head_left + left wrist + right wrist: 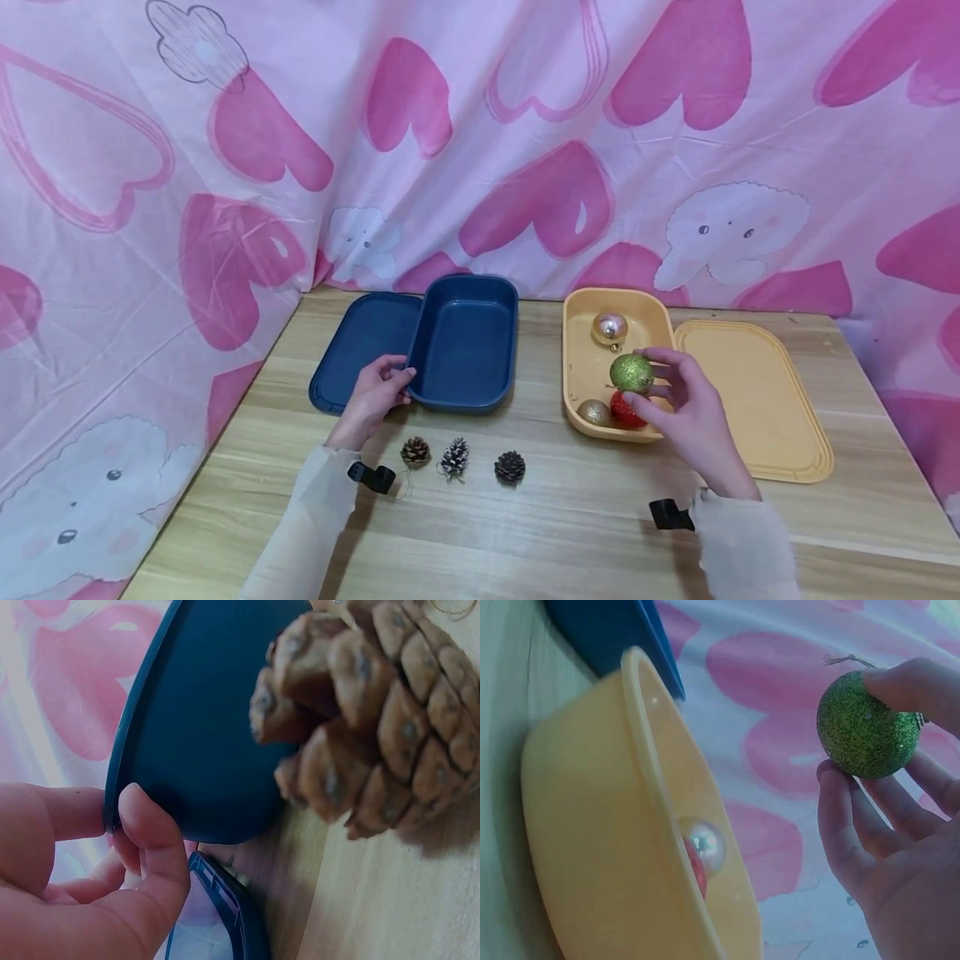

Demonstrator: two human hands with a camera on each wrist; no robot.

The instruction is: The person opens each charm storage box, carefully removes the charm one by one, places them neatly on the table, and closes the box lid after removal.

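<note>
Centre right, the right hand (686,408) pinches a round green ball (632,373) (all glitter, I see). Centre left, the left hand (377,390) pinches a blue box (467,354).

glittery red ball (628,414) partly hidden by glittery green ball (632,372) and right hand (692,408), flat dark blue plastic lid (367,346) partly hidden by dark blue rectangular plastic box (468,346) and left hand (372,396), brown woody pinecone (382,720) cut off, left wrist view
</note>
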